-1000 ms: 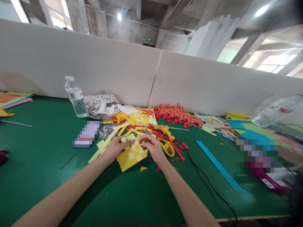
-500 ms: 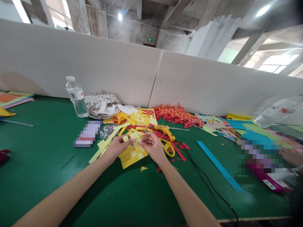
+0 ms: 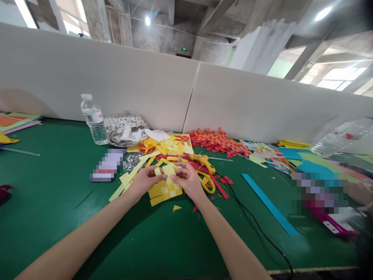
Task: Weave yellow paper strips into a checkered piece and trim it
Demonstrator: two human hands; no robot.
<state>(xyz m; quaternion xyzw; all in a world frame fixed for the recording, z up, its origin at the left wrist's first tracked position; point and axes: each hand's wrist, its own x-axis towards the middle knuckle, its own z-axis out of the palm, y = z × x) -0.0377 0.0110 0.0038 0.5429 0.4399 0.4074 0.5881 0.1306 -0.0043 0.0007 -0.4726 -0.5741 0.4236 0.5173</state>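
Note:
Between my two hands is a yellow woven paper piece, chequered in dark and pale yellow, with loose pale strips at its top. My left hand pinches its left upper part between thumb and fingers. On the other side my right hand grips the upper right part, its thumb close to the left thumb. Just beyond the hands lie a yellow glue gun and yellow-handled scissors. Pale yellow paper strips are by my left wrist. The fingertips behind the paper are partly hidden.
Red and orange woven paper fish are heaped near the white partition. A water bottle and a phone stand left. A black cable and a blue strip lie right, near another person's blurred hand.
The paper's upper part has shifted slightly between my fingers, and its lower edge has tilted a little. Both hands keep nearly the same place and hold.

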